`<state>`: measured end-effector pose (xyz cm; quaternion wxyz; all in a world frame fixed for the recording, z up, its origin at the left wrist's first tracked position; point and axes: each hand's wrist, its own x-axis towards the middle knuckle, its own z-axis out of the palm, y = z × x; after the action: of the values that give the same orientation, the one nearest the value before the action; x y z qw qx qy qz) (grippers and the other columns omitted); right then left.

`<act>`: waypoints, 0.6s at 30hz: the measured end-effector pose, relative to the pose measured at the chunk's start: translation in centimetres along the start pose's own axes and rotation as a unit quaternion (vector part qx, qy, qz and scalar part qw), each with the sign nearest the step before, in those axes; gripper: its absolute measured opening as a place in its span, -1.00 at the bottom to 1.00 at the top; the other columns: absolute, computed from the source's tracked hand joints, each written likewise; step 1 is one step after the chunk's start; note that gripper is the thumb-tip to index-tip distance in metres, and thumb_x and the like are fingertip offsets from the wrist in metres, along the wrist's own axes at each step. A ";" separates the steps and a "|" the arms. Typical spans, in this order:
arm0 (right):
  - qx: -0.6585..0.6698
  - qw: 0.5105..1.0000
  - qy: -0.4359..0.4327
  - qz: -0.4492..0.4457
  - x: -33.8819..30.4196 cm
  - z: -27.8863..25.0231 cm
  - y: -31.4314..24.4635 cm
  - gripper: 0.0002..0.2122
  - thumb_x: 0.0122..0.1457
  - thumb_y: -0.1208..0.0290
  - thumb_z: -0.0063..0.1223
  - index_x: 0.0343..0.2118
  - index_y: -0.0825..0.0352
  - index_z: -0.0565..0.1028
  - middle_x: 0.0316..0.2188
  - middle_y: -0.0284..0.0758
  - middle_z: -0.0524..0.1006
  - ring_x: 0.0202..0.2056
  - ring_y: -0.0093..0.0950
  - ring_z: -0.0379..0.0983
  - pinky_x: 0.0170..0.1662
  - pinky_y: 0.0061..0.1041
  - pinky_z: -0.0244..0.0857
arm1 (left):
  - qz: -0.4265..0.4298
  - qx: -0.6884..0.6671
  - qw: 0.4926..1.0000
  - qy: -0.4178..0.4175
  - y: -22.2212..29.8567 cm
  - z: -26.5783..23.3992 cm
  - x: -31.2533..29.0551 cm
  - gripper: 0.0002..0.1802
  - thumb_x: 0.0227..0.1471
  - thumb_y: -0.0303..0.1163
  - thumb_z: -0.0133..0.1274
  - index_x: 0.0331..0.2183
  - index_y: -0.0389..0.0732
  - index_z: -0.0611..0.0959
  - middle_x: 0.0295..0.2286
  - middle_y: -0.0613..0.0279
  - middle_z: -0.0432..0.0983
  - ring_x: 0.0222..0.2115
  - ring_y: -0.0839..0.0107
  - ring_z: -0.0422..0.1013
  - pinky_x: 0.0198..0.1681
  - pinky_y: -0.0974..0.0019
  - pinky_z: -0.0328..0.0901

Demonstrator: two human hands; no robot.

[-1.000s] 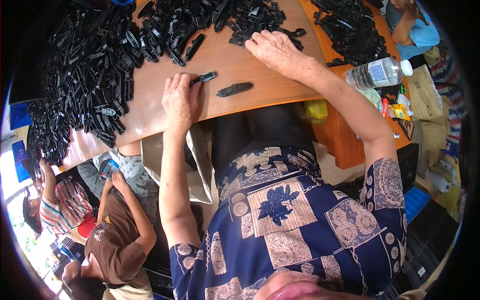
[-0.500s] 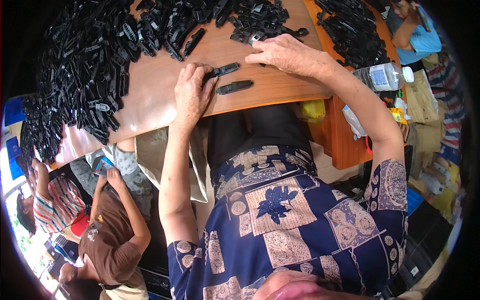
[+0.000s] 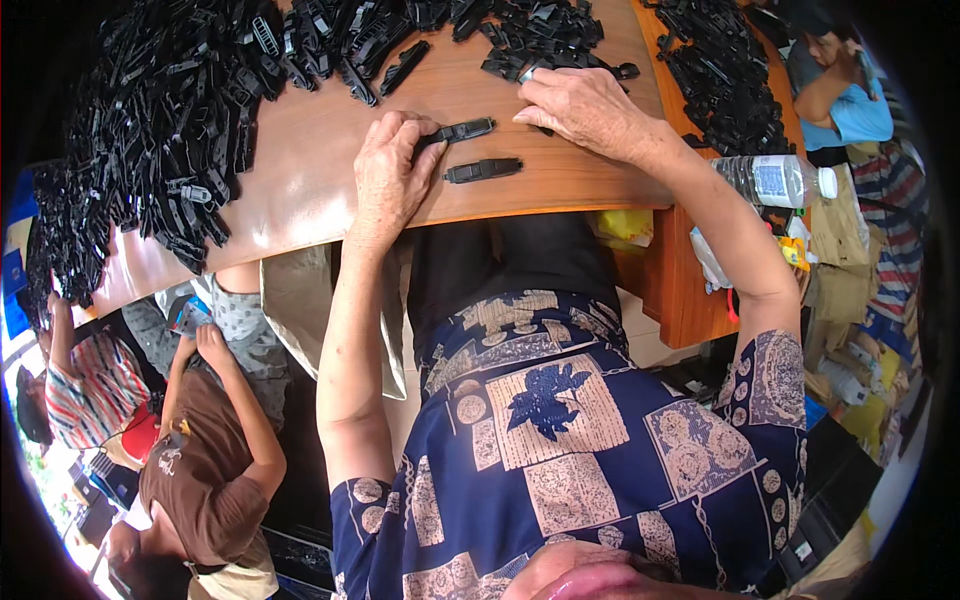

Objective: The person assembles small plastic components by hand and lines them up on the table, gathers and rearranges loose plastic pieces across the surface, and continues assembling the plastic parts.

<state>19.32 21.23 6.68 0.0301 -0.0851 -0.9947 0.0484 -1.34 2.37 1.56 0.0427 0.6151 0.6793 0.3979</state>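
My left hand (image 3: 393, 170) is closed on one end of a slim black plastic part (image 3: 466, 130), pinning it near the table's front edge. A second, similar black part (image 3: 484, 170) lies just in front of it, untouched. My right hand (image 3: 580, 108) is bent over the near edge of a small heap of black parts (image 3: 545, 38), fingers curled. A light grey piece shows by its fingertips, and a dark bit peeks out below the palm. Whatever these fingers grip is hidden.
A large heap of black parts (image 3: 150, 130) covers the table's left, with another pile (image 3: 720, 80) at right. One loose part (image 3: 404, 67) lies between heaps. A clear bottle (image 3: 775, 180) lies beside my right forearm. Other people sit at left and far right.
The whole view has shifted slightly, moving the table things a little to the right. Both hands keep nearly the same places over the table; the left still holds its black part.
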 end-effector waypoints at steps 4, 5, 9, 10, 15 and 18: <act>0.035 0.998 0.054 0.008 -0.7 0.1 -1.3 -0.73 0.17 0.25 0.17 -0.14 0.26 0.46 -0.27 -0.24 0.49 -0.16 -0.22 0.50 -0.19 -0.22 0.43 | -0.022 -0.008 1.000 -0.017 0.0 -0.1 -0.2 -0.79 -0.01 -0.43 0.23 -0.26 -0.20 0.65 -0.26 0.16 0.54 -0.19 0.10 0.46 -0.13 0.15 0.37; 0.021 0.999 0.029 0.014 -1.0 0.4 -1.5 -0.71 0.18 0.29 0.16 -0.08 0.25 0.45 -0.22 -0.24 0.47 -0.12 -0.22 0.48 -0.17 -0.22 0.43 | -0.023 -0.011 1.000 -0.016 -0.1 -0.2 -0.1 -0.79 -0.01 -0.44 0.23 -0.26 -0.20 0.65 -0.26 0.16 0.54 -0.20 0.11 0.46 -0.13 0.15 0.37; 0.115 0.990 0.030 0.072 -1.4 0.6 -2.4 -0.79 0.25 0.44 0.04 -0.06 0.22 0.45 -0.19 -0.19 0.46 -0.09 -0.13 0.46 -0.09 -0.20 0.40 | -0.023 -0.011 1.000 -0.019 0.1 -0.3 -0.1 -0.79 -0.03 -0.44 0.25 -0.26 -0.19 0.67 -0.26 0.17 0.54 -0.19 0.13 0.46 -0.11 0.17 0.37; 0.115 0.990 0.030 0.071 -1.5 0.9 -2.4 -0.79 0.25 0.44 0.04 -0.06 0.22 0.45 -0.19 -0.19 0.46 -0.09 -0.13 0.46 -0.09 -0.20 0.40 | -0.023 -0.011 0.999 -0.019 0.2 -0.4 -0.1 -0.79 -0.03 -0.44 0.25 -0.26 -0.19 0.67 -0.26 0.17 0.54 -0.19 0.13 0.46 -0.11 0.17 0.37; 0.303 0.943 0.005 0.138 -1.6 1.1 -2.7 -0.78 0.36 0.44 -0.08 0.02 0.28 0.42 -0.40 -0.18 0.51 -0.37 -0.22 0.48 -0.20 -0.31 0.35 | -0.023 0.027 0.999 -0.040 0.8 -0.2 0.0 -0.77 -0.05 -0.40 0.27 -0.25 -0.12 0.71 -0.26 0.21 0.52 -0.19 0.19 0.45 -0.13 0.18 0.36; 0.335 0.925 0.053 0.169 -1.5 2.5 -1.8 -0.77 0.35 0.37 -0.05 0.02 0.28 0.42 -0.53 -0.19 0.47 -0.44 -0.26 0.47 -0.27 -0.36 0.33 | -0.019 0.044 0.998 -0.048 1.4 0.6 0.6 -0.77 -0.04 -0.38 0.27 -0.25 -0.10 0.72 -0.27 0.24 0.51 -0.19 0.20 0.44 -0.14 0.19 0.36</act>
<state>20.35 18.96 4.28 0.1013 -0.2390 -0.8884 0.3788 0.02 3.13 2.26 0.0550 0.6220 0.7047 0.3369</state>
